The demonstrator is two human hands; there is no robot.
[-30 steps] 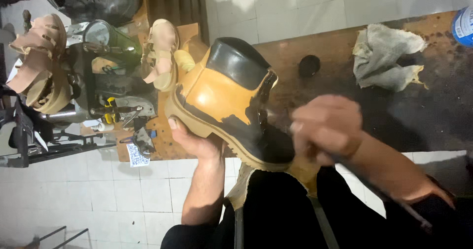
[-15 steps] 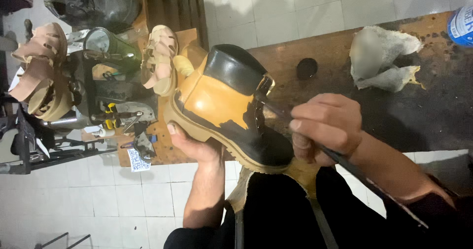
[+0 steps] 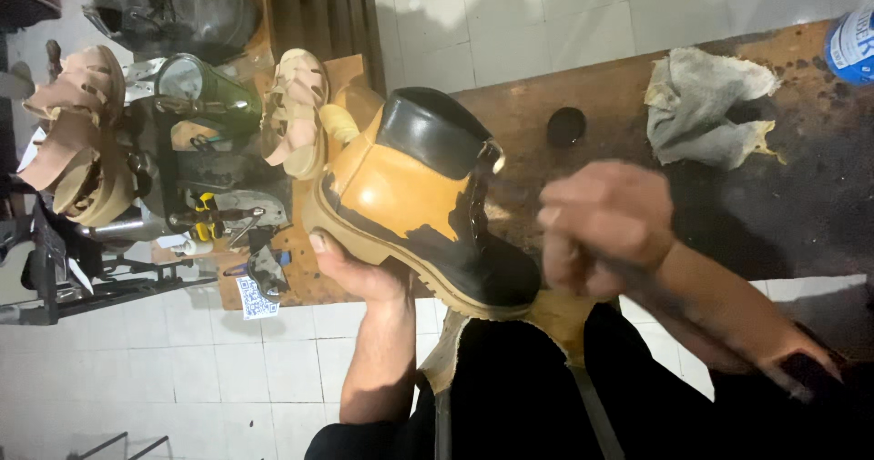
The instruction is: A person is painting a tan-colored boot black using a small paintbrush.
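Compared against the frame half a second before: right hand [image 3: 601, 228] shifted from the boot's lacing side to just beside the toe, blurred, clenched; held item not discernible. Left hand [image 3: 357, 269] kept gripping the sole edge of the tan boot [image 3: 414, 196], still raised over the lap, black patches across toe and collar. Beyond the boot: small black lid [image 3: 565, 126] on the brown bench [image 3: 801, 196]; crumpled rag [image 3: 706, 105] further off; blue can [image 3: 856, 43] at the frame edge, contents not visible.

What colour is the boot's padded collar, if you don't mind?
Black, on the tan boot; clearest in the head view.
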